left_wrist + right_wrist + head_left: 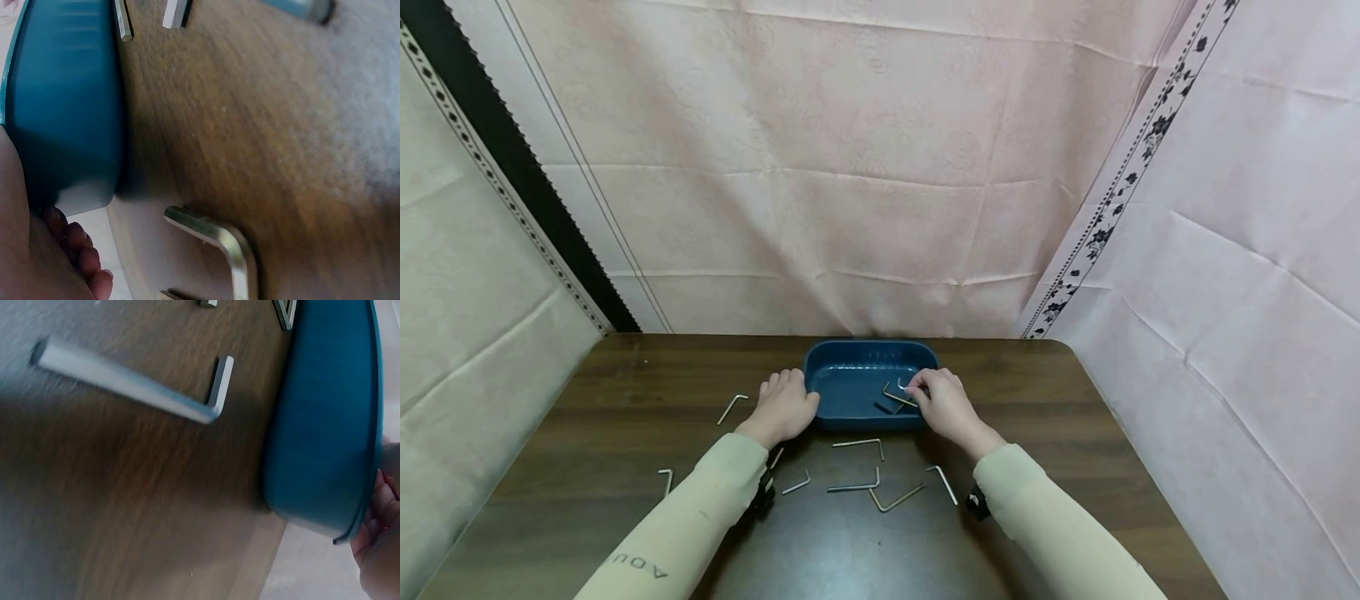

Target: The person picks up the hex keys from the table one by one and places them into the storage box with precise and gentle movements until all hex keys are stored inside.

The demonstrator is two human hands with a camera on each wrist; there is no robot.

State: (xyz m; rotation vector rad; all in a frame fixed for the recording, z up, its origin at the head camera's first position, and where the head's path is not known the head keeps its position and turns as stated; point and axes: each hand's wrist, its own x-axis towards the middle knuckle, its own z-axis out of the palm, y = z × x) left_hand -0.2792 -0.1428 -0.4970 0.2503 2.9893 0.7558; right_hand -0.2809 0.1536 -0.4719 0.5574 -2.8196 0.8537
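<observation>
A blue tray stands near the table's far edge. My left hand holds its left end, the thumb at the rim and the fingers bent on the outer side. Over the tray's right part, my right hand pinches a small silver hex key between thumb and fingertips. Beneath it a brass-coloured hex key and a black hex key lie on the tray floor. In the right wrist view the tray wall hides the fingertips and the pinched key.
Several loose hex keys lie on the wooden table, including a silver one by my right wrist, a brass-coloured one in front of the tray, and another left of my left hand. Hanging cloth encloses the back and sides.
</observation>
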